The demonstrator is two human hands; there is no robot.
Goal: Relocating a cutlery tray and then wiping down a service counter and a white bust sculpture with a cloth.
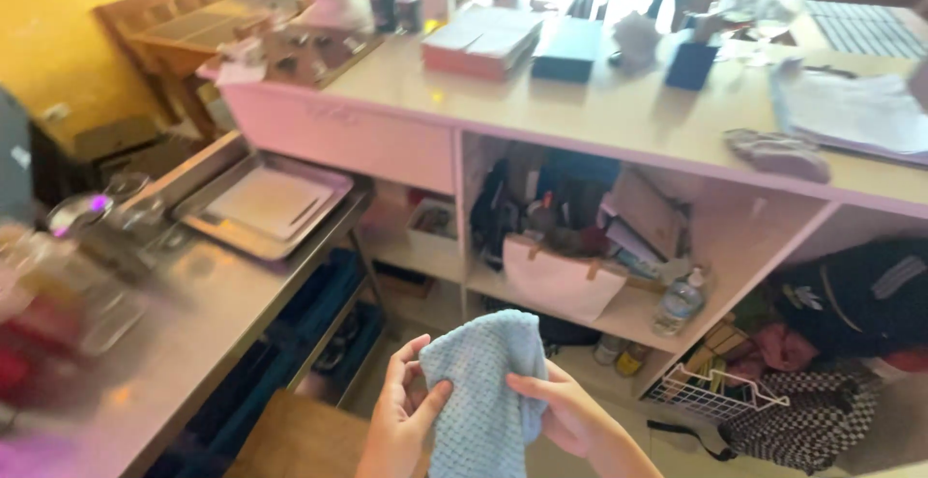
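A pale blue waffle-textured cloth hangs at the bottom centre of the view, draped upright with its long axis running top to bottom, its rounded top edge pointing up toward the counter and its lower end dropping out of the picture. The left hand is closed around the cloth's left edge, thumb laid across the front of the fabric and fingers curled behind it. The right hand pinches the cloth's right edge, fingers folded in on the fabric. Just below and left of the cloth is a brown wooden surface, cut off by the frame. Left of the cloth a steel worktable stretches away, blurred at its near end, and on its far end lies a metal tray with a flat pale board in it. Beyond the cloth, and between it and the counter top, open shelves hold a white tote bag, a clear plastic bottle to the right of the bag, and a white wire basket lower right of the cloth. Farther right of the cloth sits a dark bag above a checkered one. Above all these runs the pale counter top, carrying a stack of pink folders, a dark blue book and loose papers. Nothing lies between the hands and the cloth.
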